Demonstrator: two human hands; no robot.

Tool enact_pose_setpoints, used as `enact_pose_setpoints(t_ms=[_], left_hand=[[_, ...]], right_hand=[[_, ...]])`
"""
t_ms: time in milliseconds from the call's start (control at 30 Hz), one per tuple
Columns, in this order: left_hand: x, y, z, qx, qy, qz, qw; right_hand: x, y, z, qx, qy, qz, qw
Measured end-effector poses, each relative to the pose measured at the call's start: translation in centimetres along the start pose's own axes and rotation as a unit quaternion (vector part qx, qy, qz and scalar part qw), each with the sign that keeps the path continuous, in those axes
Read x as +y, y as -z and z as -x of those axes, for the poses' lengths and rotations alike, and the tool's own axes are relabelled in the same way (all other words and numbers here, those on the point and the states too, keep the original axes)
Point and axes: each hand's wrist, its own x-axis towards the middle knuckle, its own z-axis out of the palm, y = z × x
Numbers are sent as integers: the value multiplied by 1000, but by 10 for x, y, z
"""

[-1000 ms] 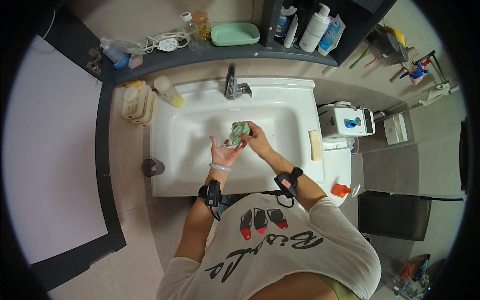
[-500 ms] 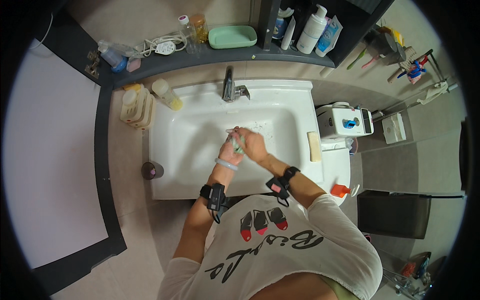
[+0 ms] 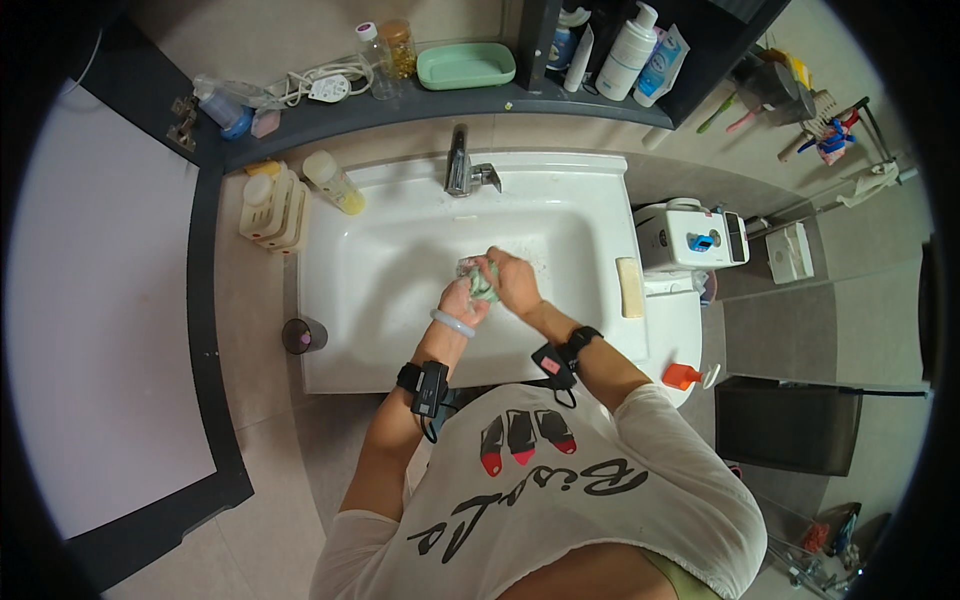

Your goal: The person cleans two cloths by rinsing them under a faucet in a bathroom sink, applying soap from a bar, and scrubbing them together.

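Over the white sink basin (image 3: 390,300), both hands meet around a small, soft-looking pale green and white item (image 3: 483,286), whose kind I cannot make out. My left hand (image 3: 464,298) cups it from the left and below, a pale bangle at its wrist. My right hand (image 3: 516,284) closes on it from the right, with its fingers bent over the top. White, foam-like patches show on the left fingers. The chrome faucet (image 3: 458,165) stands behind the hands, and no running water shows from it.
A yellowish sponge-like block (image 3: 630,288) lies on the sink's right rim. At the back left corner stand a clear bottle (image 3: 334,182) and cream baskets (image 3: 275,210); a dark cup (image 3: 304,336) is at the left edge. A green soap dish (image 3: 466,65) sits on the shelf.
Both hands have shifted slightly, and the fingers have rearranged around the pale green item, which shows more now. The dark specks in the basin are less visible.
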Motion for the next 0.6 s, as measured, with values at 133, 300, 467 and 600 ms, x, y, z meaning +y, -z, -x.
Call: enact_pose_setpoints(t_ms=[133, 300, 467, 600], left_hand=[[-25, -39, -5, 185, -63, -89, 977], [-9, -18, -5, 282, -71, -45, 956], [-14, 15, -8, 167, -137, -97, 971], [-28, -34, -9, 328, -78, -189, 922]], right_hand=[[52, 13, -3, 17, -80, 30, 996], [5, 27, -1, 32, -94, -181, 978], [-55, 0, 11, -11, 100, -151, 983], [3, 1, -11, 35, -5, -24, 999]])
